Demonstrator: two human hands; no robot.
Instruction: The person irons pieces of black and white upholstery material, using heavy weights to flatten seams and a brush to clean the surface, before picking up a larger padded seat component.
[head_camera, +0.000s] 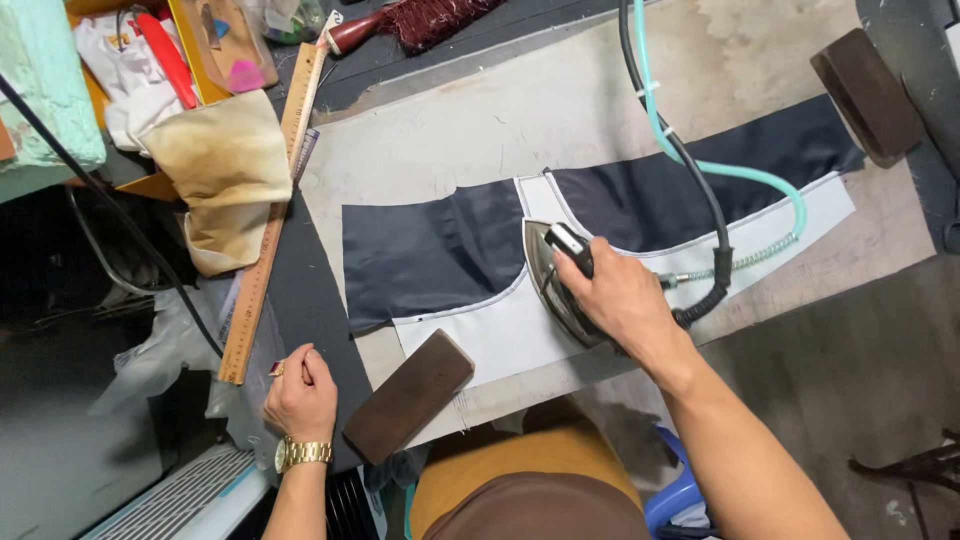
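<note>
Gripping the handle, the right hand (622, 298) is closed around the iron (556, 280), which is set on the white-and-navy fabric piece (480, 300), nose pointing away. The left hand (300, 392), fingers curled, is rested well left of the iron, holding nothing visible.

A steel-soled iron (556, 283) sits flat on the white lining of a dark navy and white fabric piece (440, 250), spread smooth across the pressing board; a black cord and green hose trail from its back end
</note>
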